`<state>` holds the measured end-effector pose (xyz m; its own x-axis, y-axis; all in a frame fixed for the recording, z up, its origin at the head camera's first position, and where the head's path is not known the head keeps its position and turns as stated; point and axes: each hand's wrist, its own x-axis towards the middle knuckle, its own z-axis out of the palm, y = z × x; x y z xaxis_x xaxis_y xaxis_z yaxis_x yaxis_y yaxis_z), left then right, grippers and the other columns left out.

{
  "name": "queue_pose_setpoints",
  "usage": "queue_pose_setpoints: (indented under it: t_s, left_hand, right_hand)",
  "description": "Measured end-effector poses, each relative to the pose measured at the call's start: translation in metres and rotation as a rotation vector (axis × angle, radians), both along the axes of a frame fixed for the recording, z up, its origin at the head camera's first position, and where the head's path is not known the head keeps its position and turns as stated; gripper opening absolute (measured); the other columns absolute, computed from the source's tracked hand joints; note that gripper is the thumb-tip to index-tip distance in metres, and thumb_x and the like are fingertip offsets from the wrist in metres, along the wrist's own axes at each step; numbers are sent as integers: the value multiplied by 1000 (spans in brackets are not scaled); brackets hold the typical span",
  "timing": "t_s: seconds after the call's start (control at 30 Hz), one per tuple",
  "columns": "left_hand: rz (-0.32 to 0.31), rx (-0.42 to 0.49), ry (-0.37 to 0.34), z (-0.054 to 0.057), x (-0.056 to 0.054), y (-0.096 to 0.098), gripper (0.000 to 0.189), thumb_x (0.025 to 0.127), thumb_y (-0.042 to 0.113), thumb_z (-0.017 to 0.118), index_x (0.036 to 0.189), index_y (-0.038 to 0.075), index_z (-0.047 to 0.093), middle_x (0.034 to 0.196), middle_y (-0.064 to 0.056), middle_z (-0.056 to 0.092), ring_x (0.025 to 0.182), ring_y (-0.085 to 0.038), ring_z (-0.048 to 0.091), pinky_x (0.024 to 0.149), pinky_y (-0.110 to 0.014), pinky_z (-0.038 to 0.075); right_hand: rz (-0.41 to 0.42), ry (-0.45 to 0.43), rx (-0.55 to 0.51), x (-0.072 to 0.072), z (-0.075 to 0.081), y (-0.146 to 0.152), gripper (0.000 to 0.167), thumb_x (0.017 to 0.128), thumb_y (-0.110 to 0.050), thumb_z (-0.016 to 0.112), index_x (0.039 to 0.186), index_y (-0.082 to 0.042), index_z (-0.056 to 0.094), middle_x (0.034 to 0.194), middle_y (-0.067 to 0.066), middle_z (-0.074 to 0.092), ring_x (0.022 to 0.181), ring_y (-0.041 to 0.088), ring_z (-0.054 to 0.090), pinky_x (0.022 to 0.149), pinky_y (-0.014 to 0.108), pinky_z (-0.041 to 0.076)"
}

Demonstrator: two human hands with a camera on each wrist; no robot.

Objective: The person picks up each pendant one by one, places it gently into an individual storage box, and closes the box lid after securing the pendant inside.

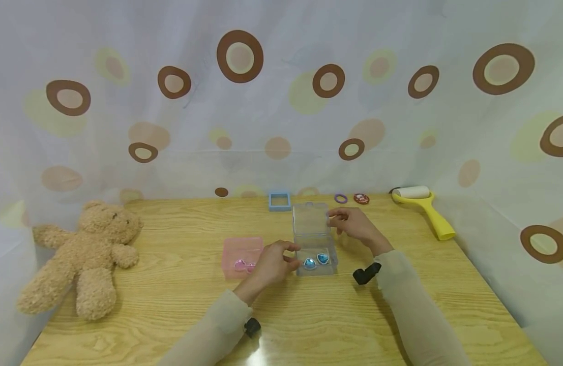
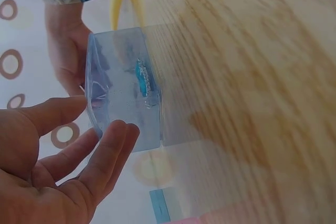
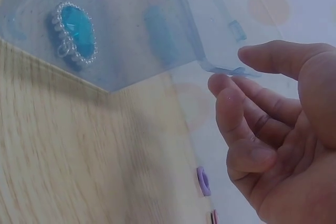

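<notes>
A clear hinged plastic box [image 1: 316, 272] lies with its lid [image 1: 310, 218] raised. Inside it are two blue gem ornaments [image 1: 323, 258] with beaded rims; one shows a small loop in the right wrist view. My right hand [image 1: 354, 225] is at the lid's right edge, pinching it between thumb and fingers [image 3: 231, 108]. On the box's left side, the left hand [image 1: 274, 263] has its thumb and loosely bent fingers [image 2: 113, 150] at the wall. Partly behind the left hand stands an open pink box [image 1: 231, 245] with pink gem pieces [image 1: 240, 264].
A teddy bear [image 1: 86, 259] lies at left on the wooden table [image 1: 180, 305]. Along the back are a blue square frame [image 1: 279, 208], a purple ring [image 3: 203, 181] and a red round item [image 1: 361, 199]. A yellow-handled lint roller [image 1: 427, 206] lies at right. Patterned curtains enclose the table.
</notes>
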<state>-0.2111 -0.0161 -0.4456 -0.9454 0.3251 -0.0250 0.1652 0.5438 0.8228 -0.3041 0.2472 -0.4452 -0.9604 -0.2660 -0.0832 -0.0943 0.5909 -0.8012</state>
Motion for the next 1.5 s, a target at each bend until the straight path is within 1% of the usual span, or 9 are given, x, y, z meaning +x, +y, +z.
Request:
queue_pose_setpoints:
  t_s: [0.17,0.33,0.57,0.77,0.9,1.0,1.23,1.37,1.5]
  left_hand:
    - [2,-3,2,1,1,0,36,88,9,75,123,2,68,131,-19,63,102,-29,73,76,-32,61]
    - [4,-5,3,0,1,0,37,88,9,76,123,2,68,131,-19,63,101,-29,73,75,-31,61]
    - [-1,-9,2,0,1,0,37,88,9,76,123,2,68,131,-18,64,102,-28,73,75,-31,61]
    - [-7,-19,16,0,-1,0,37,88,9,76,123,2,68,130,-18,64,101,-28,73,75,-32,61]
    - [-10,-24,18,0,-1,0,36,89,10,75,123,4,68,130,-17,65,101,-28,73,76,-32,61]
    - [-10,-23,20,0,-1,1,35,89,10,75,122,3,68,130,-17,65,101,-28,73,76,-32,61]
    - [-13,-23,24,-1,-2,0,35,89,11,75,122,3,68,130,-17,65,101,-28,73,76,-32,61]
    - [-12,-23,10,-2,-2,-1,36,89,12,75,124,4,68,131,-15,65,102,-28,73,77,-32,61]
    - [-12,-15,-3,-2,-2,-1,37,90,13,75,125,4,67,132,-14,65,102,-28,72,77,-33,61]
  right_hand:
    - [-27,24,-13,3,4,0,41,100,-33,61,131,-6,61,110,16,64,86,33,61,73,43,52]
    - [-24,25,-46,8,9,1,39,101,-33,61,129,-5,62,97,12,61,75,22,54,69,38,51]
    - [13,-14,-124,14,16,6,39,103,-31,56,130,-3,59,99,16,64,70,17,52,53,24,39]
    - [44,-49,-209,14,17,11,39,108,-33,45,127,-2,59,96,6,65,68,12,54,50,20,35]
    - [61,-56,-241,15,16,13,42,109,-34,41,123,1,59,95,6,66,67,13,54,49,19,33]
    - [79,-52,-247,16,16,14,46,109,-35,40,122,4,59,94,7,67,66,12,53,49,19,32]
    - [114,-85,-262,22,17,16,49,109,-37,40,122,7,58,90,0,68,64,14,53,48,21,31]
    - [153,-105,-227,27,18,17,47,108,-39,42,115,3,62,93,4,66,65,20,52,48,23,32]
    - [197,-97,-174,31,16,19,45,107,-40,44,112,-1,65,99,14,65,67,23,53,50,22,36]
